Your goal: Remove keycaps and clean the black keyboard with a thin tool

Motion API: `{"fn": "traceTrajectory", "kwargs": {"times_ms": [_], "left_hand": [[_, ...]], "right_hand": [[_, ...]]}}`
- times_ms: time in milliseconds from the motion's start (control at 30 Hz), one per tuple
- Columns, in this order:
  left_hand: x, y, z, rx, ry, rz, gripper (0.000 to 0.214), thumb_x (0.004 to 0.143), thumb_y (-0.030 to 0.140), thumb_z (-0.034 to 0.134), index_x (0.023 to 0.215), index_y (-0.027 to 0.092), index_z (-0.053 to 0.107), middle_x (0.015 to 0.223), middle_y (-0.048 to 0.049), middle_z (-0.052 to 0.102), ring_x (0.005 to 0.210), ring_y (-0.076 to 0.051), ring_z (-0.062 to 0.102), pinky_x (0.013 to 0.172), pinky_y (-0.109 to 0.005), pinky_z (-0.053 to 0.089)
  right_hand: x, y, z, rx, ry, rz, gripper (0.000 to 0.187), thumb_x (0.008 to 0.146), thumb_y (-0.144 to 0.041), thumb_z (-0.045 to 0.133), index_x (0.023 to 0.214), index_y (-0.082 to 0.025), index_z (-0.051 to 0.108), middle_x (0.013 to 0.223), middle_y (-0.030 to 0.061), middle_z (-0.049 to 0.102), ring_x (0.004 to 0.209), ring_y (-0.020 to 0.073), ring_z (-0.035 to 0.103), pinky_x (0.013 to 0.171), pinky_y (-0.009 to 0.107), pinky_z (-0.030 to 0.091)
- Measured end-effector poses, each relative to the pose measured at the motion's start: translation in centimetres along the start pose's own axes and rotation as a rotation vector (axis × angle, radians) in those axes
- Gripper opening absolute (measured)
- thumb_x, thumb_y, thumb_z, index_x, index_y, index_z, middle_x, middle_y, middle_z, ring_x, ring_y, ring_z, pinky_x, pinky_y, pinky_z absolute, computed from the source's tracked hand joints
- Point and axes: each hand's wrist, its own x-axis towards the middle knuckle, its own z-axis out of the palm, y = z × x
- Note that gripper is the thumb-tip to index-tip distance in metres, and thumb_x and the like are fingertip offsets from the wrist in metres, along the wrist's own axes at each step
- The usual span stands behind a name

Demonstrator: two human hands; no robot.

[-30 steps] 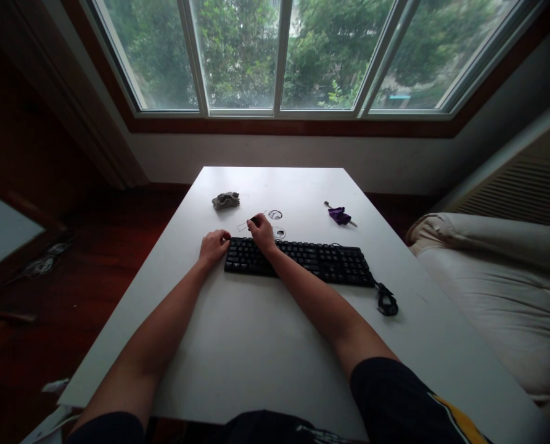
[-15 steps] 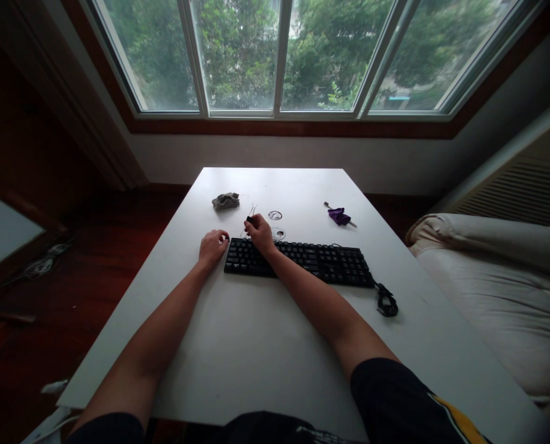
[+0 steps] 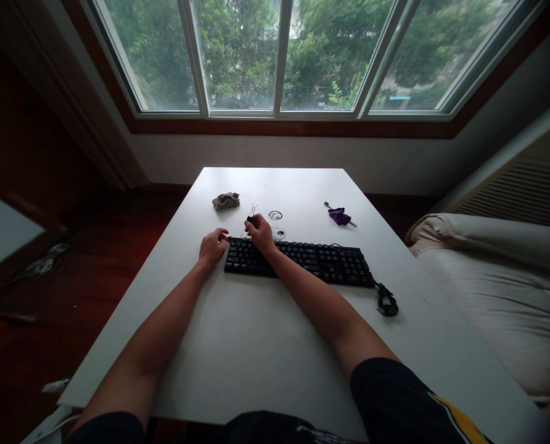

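A black keyboard lies across the middle of a white table. My left hand rests at the keyboard's left end, fingers curled against its corner. Over the keyboard's far left keys, my right hand is closed in a pinch on a thin wire tool with a dark grip, its loops pointing up and away from me.
A grey crumpled cloth lies beyond the hands. Two small clear round lids sit by the keyboard's far edge. A purple-handled brush lies at the far right. The coiled keyboard cable sits at its right end. A cushion is to the right.
My right hand lifted the wire tool from lying flat on the table to standing upright above the keyboard's left end. My left hand stayed put.
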Motion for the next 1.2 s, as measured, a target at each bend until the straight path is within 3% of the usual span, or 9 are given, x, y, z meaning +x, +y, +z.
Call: {"fn": "traceTrajectory", "kwargs": {"times_ms": [233, 500, 667, 800, 933, 1200], "left_hand": [[0.0, 0.2, 0.0, -0.006, -0.039, -0.029, 0.030, 0.089, 0.020, 0.055, 0.114, 0.026, 0.070, 0.097, -0.0009, 0.078, 0.088, -0.022, 0.068, 0.088, -0.034, 0.050], [0.2, -0.3, 0.5, 0.040, -0.043, 0.067, 0.037, 0.089, 0.015, 0.051, 0.117, 0.026, 0.072, 0.111, -0.0036, 0.075, 0.104, -0.024, 0.063, 0.101, -0.040, 0.048], [0.2, -0.8, 0.6, 0.108, 0.042, 0.148, 0.025, 0.086, 0.014, 0.054, 0.095, 0.024, 0.075, 0.129, -0.0067, 0.067, 0.125, -0.028, 0.052, 0.114, -0.045, 0.040], [0.3, -0.8, 0.7, 0.106, -0.033, 0.189, 0.033, 0.087, 0.012, 0.051, 0.104, 0.026, 0.075, 0.138, -0.0039, 0.064, 0.134, -0.027, 0.047, 0.119, -0.047, 0.034], [0.4, -0.7, 0.8, 0.129, -0.055, 0.160, 0.033, 0.090, 0.020, 0.054, 0.116, 0.026, 0.074, 0.139, -0.0044, 0.064, 0.135, -0.027, 0.047, 0.120, -0.047, 0.033], [1.9, -1.2, 1.5, 0.190, -0.112, 0.127, 0.033, 0.089, 0.025, 0.055, 0.115, 0.028, 0.075, 0.135, -0.0033, 0.067, 0.123, -0.026, 0.057, 0.111, -0.042, 0.043]], "right_hand": [[0.0, -0.1, 0.1, -0.008, 0.000, -0.002, 0.025, 0.087, -0.049, 0.056, 0.089, -0.025, 0.051, 0.074, -0.0037, 0.065, 0.069, 0.0164, 0.066, 0.068, 0.030, 0.055], [-0.2, -0.5, -0.1, -0.029, 0.024, 0.007, 0.024, 0.087, -0.049, 0.056, 0.088, -0.025, 0.050, 0.072, -0.0037, 0.064, 0.069, 0.0172, 0.066, 0.068, 0.030, 0.055], [-0.4, -0.8, -0.2, -0.018, 0.036, -0.001, 0.023, 0.088, -0.048, 0.055, 0.087, -0.025, 0.050, 0.073, -0.0033, 0.064, 0.069, 0.0174, 0.065, 0.068, 0.031, 0.054], [-0.5, -1.4, -0.4, -0.051, 0.025, 0.014, 0.025, 0.088, -0.050, 0.055, 0.088, -0.025, 0.051, 0.074, -0.0020, 0.064, 0.073, 0.0188, 0.066, 0.067, 0.031, 0.054], [-0.5, -1.5, -0.5, -0.041, 0.023, 0.017, 0.026, 0.088, -0.051, 0.056, 0.088, -0.025, 0.051, 0.074, -0.0016, 0.064, 0.073, 0.0189, 0.066, 0.067, 0.031, 0.054], [0.0, 0.5, -0.3, 0.075, 0.061, -0.007, 0.025, 0.086, -0.049, 0.059, 0.088, -0.025, 0.052, 0.070, -0.0045, 0.062, 0.064, 0.0160, 0.064, 0.061, 0.027, 0.052]]}}
